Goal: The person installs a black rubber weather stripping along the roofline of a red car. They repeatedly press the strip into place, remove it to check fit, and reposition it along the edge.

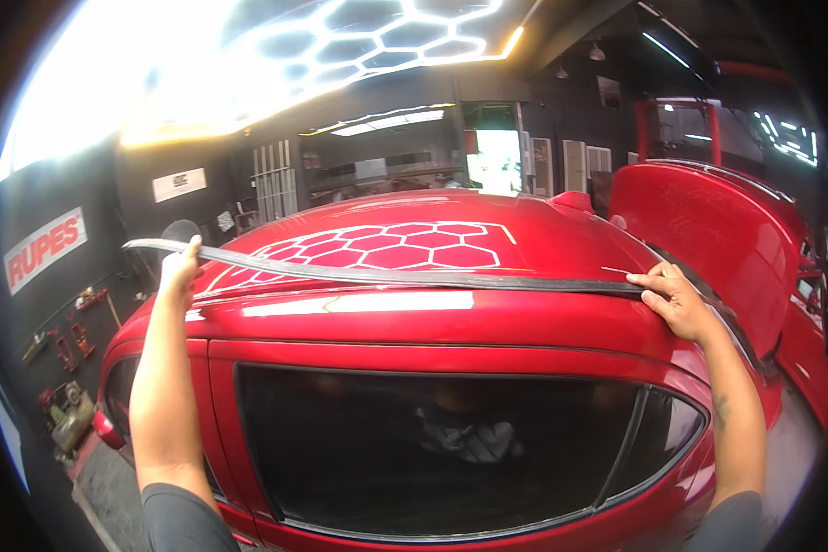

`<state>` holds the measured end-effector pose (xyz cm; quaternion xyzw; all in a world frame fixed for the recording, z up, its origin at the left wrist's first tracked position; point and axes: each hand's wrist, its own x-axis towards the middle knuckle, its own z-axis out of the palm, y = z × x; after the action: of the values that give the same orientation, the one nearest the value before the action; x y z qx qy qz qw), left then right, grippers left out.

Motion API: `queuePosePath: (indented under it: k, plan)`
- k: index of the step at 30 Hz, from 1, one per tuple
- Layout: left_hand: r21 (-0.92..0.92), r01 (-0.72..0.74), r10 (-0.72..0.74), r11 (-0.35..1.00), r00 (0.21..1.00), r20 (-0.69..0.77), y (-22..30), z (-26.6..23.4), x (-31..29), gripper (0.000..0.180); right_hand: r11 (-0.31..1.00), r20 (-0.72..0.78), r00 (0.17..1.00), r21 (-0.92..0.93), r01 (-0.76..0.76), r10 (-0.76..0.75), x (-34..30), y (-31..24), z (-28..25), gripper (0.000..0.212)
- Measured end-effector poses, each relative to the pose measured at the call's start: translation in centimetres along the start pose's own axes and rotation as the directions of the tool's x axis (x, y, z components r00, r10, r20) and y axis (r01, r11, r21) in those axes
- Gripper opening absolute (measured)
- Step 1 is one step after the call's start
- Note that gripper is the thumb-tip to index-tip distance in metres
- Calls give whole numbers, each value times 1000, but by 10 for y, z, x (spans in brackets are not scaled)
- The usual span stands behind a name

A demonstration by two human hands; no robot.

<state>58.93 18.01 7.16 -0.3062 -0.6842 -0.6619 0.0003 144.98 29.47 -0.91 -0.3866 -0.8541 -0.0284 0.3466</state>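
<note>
A long black roof trim strip [386, 277] stretches across the near side of a red car's roof [543, 239]. My left hand [180, 269] grips it near its left end, which sticks out past the fingers and is raised off the roof. At the strip's right end, my right hand [673, 299] pinches it between thumb and fingers, low over the rear of the roof edge. The strip bows slightly along its length. Below it lie the glossy roof side and the dark rear door window [432, 451]. Whether the strip's right part touches the roof I cannot tell.
To the right stands a raised red panel [708, 239], with another red vehicle part behind it. A compressor-like machine [70, 419] sits on the floor at the left. Hexagonal ceiling lights [377, 37] reflect in the roof. A bright doorway [497, 161] opens in the far wall.
</note>
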Motion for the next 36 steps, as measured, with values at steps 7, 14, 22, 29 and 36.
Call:
queuePosePath:
  k: [7, 14, 22, 29, 36]
  plan:
    - [79, -61, 60, 995, 998, 9, -58, -61, 29, 56, 976, 138, 989, -219, -20, 51, 20, -66, 26, 71]
    - [-256, -25, 47, 966, 996, 79, -62, -84, 41, 44, 953, 120, 979, -275, -127, 165, 28, -94, 46, 92]
    - [-322, 20, 47, 946, 979, 199, -61, -96, 46, 42, 921, 50, 995, -384, -64, 90, 60, -260, 110, 70]
    - [-284, 70, 50, 956, 919, 392, -77, -119, 22, 40, 963, 87, 973, -146, 227, -216, 168, -514, 258, 71]
    - [-261, 387, 11, 884, 541, 841, -107, -157, 47, 50, 972, 153, 962, -16, 233, -228, 285, -671, 375, 63]
